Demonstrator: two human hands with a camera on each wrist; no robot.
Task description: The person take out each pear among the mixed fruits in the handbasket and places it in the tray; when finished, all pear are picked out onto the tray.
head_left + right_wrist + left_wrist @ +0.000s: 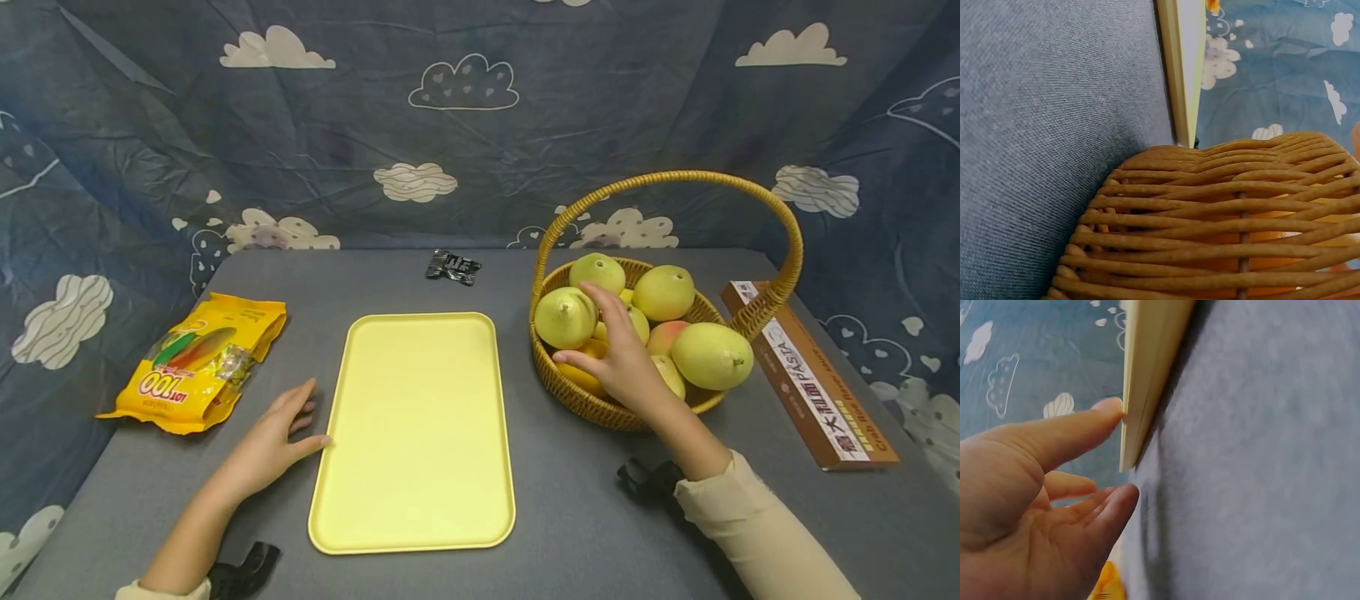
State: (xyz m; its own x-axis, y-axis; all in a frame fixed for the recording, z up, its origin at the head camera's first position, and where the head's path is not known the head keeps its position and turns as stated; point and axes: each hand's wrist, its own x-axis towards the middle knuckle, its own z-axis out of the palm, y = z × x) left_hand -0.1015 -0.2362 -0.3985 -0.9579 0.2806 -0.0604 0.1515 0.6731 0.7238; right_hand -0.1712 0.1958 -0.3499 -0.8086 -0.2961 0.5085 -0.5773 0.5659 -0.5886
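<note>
My right hand (626,367) reaches over the wicker basket (581,406), thumb and fingers spread around the right side of a yellow-green pear (564,320). Whether the fingertips touch that pear cannot be made out. Beneath the thumb lies a yellow-orange fruit (577,379). Several more pale green fruits, one of them a large pear (712,356), and a reddish fruit (666,337) fill the basket. At the left, my left hand (273,442) has its thumb tip against the rim of a pale yellow tray (412,433), its other fingers loosely extended. The right wrist view shows mostly basket weave (1210,219).
A yellow bag with a mango picture (198,362) lies left of the left hand. Behind the tray is a small black wrapped packet (453,267). A brown pasta box (813,379) lies right of the basket, whose tall handle (675,177) arches above the fruit.
</note>
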